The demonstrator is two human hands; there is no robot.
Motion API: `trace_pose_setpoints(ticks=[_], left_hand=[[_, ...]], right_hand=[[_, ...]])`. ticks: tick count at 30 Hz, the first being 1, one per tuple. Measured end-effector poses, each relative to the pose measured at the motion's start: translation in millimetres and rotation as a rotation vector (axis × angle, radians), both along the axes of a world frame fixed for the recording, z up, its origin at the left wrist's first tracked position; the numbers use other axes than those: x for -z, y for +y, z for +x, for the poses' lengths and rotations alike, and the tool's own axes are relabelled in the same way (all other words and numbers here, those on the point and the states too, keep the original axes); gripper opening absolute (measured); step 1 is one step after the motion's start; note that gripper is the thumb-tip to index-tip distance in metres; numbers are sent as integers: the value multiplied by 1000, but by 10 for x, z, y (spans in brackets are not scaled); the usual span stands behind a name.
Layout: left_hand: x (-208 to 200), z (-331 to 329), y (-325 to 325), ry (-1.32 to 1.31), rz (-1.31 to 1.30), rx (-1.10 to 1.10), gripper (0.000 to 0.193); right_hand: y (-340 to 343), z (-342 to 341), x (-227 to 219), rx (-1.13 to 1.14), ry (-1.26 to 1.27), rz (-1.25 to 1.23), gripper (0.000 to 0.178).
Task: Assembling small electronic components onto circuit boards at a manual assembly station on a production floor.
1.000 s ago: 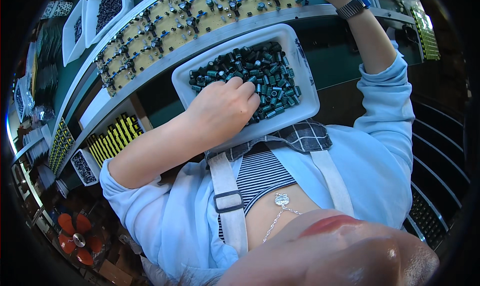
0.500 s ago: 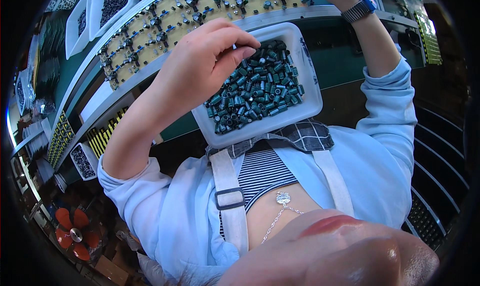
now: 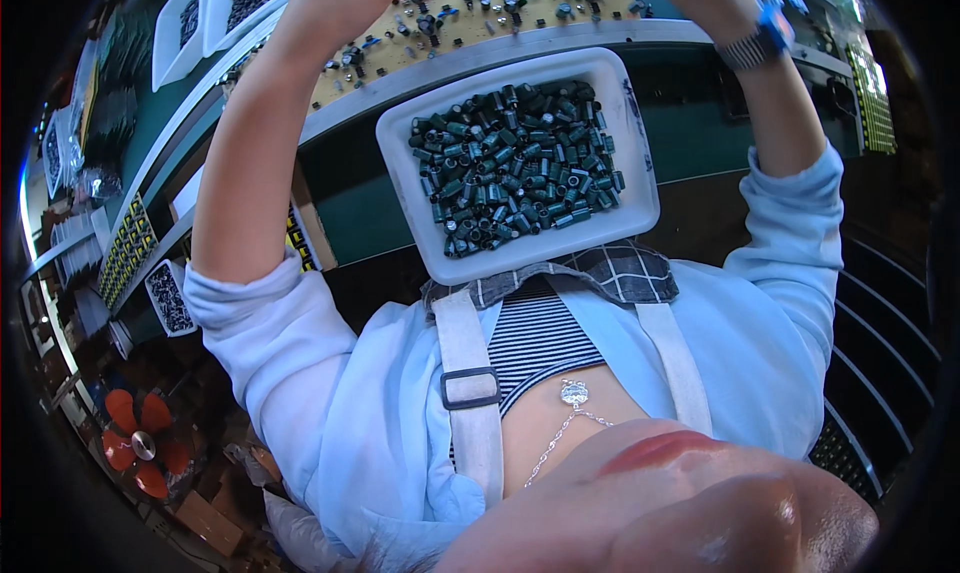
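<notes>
My left hand (image 3: 345,1) is raised over the tan circuit board panel (image 3: 385,61), which carries rows of small dark components. Most of its fingers run past the upper edge of the picture, so I cannot make out what they hold. At the upper right, my right hand (image 3: 715,5) is over the right end of the panel, its fingers also cut off by the top edge; a wrist watch (image 3: 762,41) sits on that arm. Between my forearms, close to my chest, a white plastic tray (image 3: 405,163) holds many loose dark green cylindrical capacitors (image 3: 525,163).
White bins (image 3: 215,18) of small dark parts stand at the far left. A metal rail (image 3: 360,101) runs along the panel's near edge. Yellow-and-black strips (image 3: 125,238) and a smaller parts tray (image 3: 170,298) lie at the left. An orange-bladed fan (image 3: 145,445) is at the lower left.
My left hand has left the capacitor tray and moved up and away over the panel. My right hand has shifted only slightly, and the whole view has moved a little.
</notes>
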State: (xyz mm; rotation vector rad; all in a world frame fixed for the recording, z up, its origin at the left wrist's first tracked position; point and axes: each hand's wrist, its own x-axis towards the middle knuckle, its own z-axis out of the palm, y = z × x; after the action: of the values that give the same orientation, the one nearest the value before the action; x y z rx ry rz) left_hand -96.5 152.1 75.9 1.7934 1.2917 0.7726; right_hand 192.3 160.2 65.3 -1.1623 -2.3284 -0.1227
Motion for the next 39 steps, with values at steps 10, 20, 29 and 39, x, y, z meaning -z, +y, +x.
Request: trace_pose_setpoints(ticks=[10,20,29,39], left_hand=[[-66,119,184,442,120,47,21],[118,59,255,664,584,136,20],[189,46,254,669,618,158,19],[124,124,135,663,633,142,20]], right_hand=[[-1278,-473,269,-593,-319,-512,23],[-1244,-421,387,-653,-70,-583,26],[-1051,-389,307,-599,359,-595,23],[-541,-314,227,-377,625,-476,20]])
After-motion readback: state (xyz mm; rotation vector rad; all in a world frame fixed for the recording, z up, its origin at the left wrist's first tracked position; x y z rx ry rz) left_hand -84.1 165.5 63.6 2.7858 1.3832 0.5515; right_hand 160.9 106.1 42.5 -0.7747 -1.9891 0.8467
